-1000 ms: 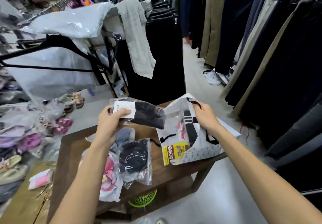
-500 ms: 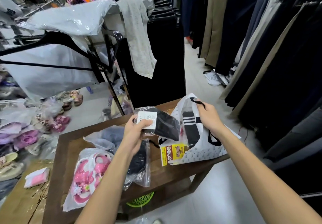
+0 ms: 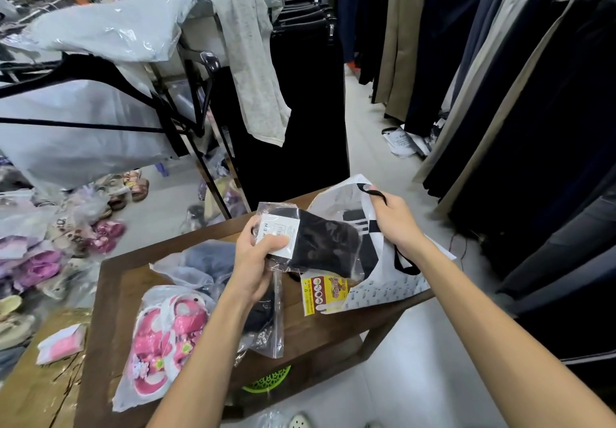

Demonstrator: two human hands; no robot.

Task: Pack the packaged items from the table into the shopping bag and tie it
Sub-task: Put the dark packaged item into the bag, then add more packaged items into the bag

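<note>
Over the last second the left hand [image 3: 263,257] carries the black packaged item [image 3: 320,244] from above the tabletop [image 3: 110,297] centre toward 3 o'clock — its leading end now overlaps the mouth of the shopping bag [image 3: 383,287]. The left hand pinches the package at its white label. The right hand [image 3: 393,219] grips the bag's black handle, holding the mouth up and open as before. Insertion appears imminent. The pink packaged item [image 3: 163,337] and other packets remain on the tabletop at 8 o'clock — packing is unfinished, tying not begun.
</note>
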